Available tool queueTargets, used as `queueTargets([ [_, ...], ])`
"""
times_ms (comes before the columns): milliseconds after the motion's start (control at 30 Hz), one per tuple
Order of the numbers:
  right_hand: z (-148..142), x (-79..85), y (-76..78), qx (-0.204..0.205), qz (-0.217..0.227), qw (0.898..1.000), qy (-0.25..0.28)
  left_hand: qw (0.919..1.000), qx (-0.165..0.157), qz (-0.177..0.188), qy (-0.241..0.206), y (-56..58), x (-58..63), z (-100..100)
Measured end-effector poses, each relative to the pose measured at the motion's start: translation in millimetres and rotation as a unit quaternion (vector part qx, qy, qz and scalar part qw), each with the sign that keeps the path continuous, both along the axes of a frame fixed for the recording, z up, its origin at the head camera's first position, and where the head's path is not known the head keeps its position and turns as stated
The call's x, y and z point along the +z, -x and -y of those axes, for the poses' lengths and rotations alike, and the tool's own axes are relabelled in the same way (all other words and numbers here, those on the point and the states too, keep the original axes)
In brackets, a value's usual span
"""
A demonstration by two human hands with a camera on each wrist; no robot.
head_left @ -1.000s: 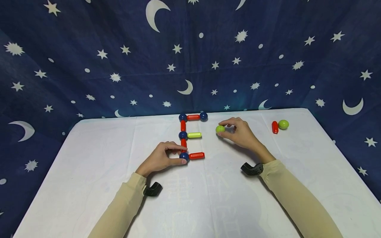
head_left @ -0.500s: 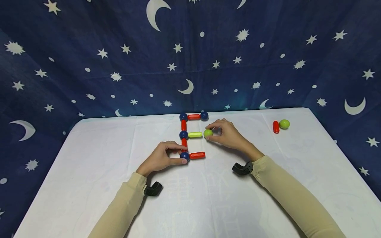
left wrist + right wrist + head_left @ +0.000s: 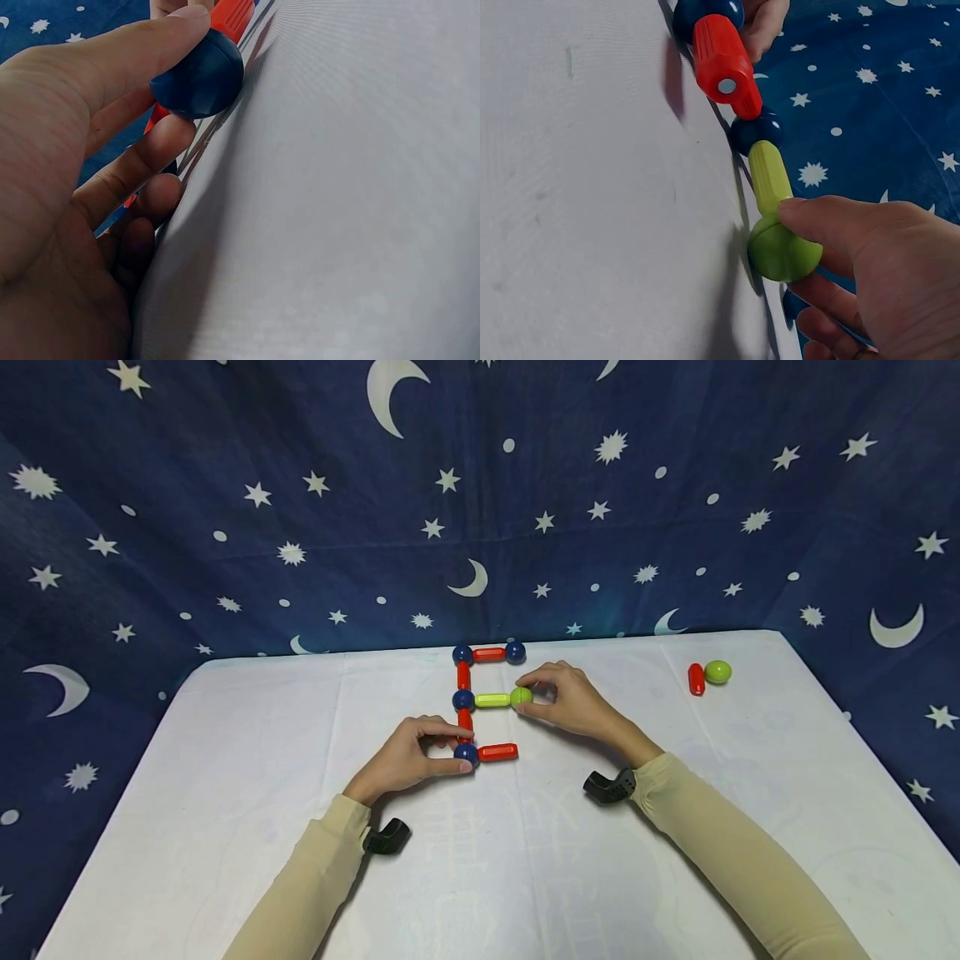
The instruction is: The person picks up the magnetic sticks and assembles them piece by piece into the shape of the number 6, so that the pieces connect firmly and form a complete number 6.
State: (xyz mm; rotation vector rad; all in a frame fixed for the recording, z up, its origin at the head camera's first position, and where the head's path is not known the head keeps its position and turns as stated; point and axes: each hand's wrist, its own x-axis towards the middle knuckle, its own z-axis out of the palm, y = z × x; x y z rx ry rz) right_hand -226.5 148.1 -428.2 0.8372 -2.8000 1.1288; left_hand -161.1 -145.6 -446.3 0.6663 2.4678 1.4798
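Observation:
Magnetic rods and balls lie joined on the white table in an E-like shape. My left hand (image 3: 412, 755) pinches the nearest dark blue ball (image 3: 201, 75) between thumb and fingers. From that ball a red rod (image 3: 498, 752) points right, its free end showing a round metal tip in the right wrist view. My right hand (image 3: 572, 700) pinches a green ball (image 3: 781, 247) at the right end of the yellow-green rod (image 3: 769, 174). That rod's other end meets the middle blue ball (image 3: 463, 700). At the far side, a red rod (image 3: 490, 654) links two more blue balls.
A loose red rod (image 3: 696, 679) and another green ball (image 3: 717, 672) lie side by side at the right of the table (image 3: 637, 877). A dark blue cloth (image 3: 330, 510) with moons and stars hangs behind the table's far edge.
My right hand has moved left with the green ball, bringing it from apart to against the end of the yellow-green rod. My left hand stays on the nearest blue ball.

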Motion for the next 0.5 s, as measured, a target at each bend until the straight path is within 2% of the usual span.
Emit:
queueTargets([
  [200,-16.8,3.6,0.1,-0.013,-0.01,0.999,0.032,1.0,-0.003,-0.002,-0.004,-0.4,0.5,0.8],
  [500,-65.7,5.0,-0.7,-0.077,-0.029,0.996,0.03,1.0,-0.005,-0.003,-0.003,-1.0,0.7,1.5],
])
